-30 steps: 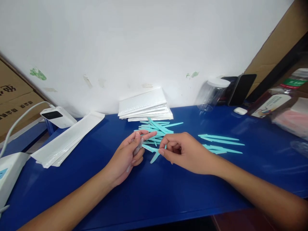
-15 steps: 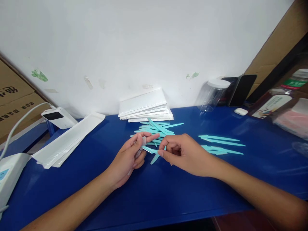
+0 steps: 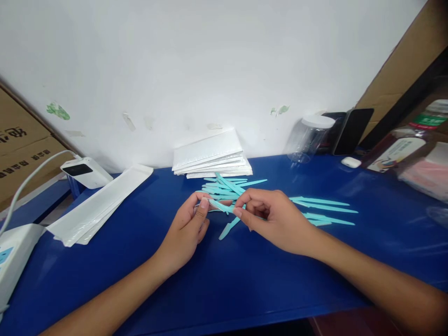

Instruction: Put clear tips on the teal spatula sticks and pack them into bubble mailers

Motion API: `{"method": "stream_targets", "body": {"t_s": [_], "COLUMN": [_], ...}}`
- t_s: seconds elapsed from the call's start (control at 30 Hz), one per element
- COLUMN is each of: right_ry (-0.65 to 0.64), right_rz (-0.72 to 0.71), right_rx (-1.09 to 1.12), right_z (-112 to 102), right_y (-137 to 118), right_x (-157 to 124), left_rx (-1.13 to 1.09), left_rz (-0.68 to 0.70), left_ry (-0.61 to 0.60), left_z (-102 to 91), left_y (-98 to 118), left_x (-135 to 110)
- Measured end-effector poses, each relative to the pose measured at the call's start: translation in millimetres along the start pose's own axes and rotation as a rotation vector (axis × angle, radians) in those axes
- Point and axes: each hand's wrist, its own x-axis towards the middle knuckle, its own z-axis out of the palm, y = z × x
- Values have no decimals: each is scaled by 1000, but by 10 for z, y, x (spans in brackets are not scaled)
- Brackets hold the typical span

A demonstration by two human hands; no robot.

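Turquoise razor (image 3: 221, 206), right hand (image 3: 268, 214) pinching its handle, left hand (image 3: 187, 231) pinching at its tip, more razors (image 3: 229, 184) heaped behind on a blue table (image 3: 227, 284), stacked white packets (image 3: 208, 151) beyond

The one camera sits on the person's head, looking forward and down across the blue table (image 3: 224, 284) towards the white wall (image 3: 157, 56). It's fairly near: the left hand (image 3: 187, 228) and right hand (image 3: 278, 221) fall around mid-view, their forearms (image 3: 117, 291) slanting in from the lower corners, the wall filling the top.
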Motion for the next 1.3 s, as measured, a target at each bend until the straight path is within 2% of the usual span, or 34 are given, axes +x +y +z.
{"method": "stream_targets", "body": {"t_s": [0.2,0.4,0.5,0.63,0.77,0.9,1.0,1.1,1.17,1.23,1.3], "right_ry": [18,-18,-17,100,148,227,136,-70,-158,-172,-131], "right_rz": [-75,-104,-76,-50,-211,-355,-400,-414,-439,-453,-429], "right_rx": [-68,-68,-100,-244,-359,-435,-337,-235,-226,-229,-229], "right_z": [-7,-16,-18,-63,-201,-294,-171,65,180,208,158], "right_y": [18,26,78,252,414,391,254,117,79,90,123], "right_x": [-3,-10,47,215,357,339,242,145,111,105,112], "left_rx": [206,236,155,-85,-338,-350,-314,-313,-309,-287,-236], "left_rz": [65,45,-76,-293,-385,-386,-390,-417,-431,-428,-410], "left_ry": [-62,-135,-118,-104,-195,-298,-394,-490,-523,-521,-483], "left_z": [-25,-65,-49,-57,-138,-167,-114,-47,-20,-9,-11], "left_y": [-37,-52,-61,-30,27,57,63,55,40,21,-3], "left_x": [-28,-33,-13,34,74,65,23,-13,-22,-23,-21]}}
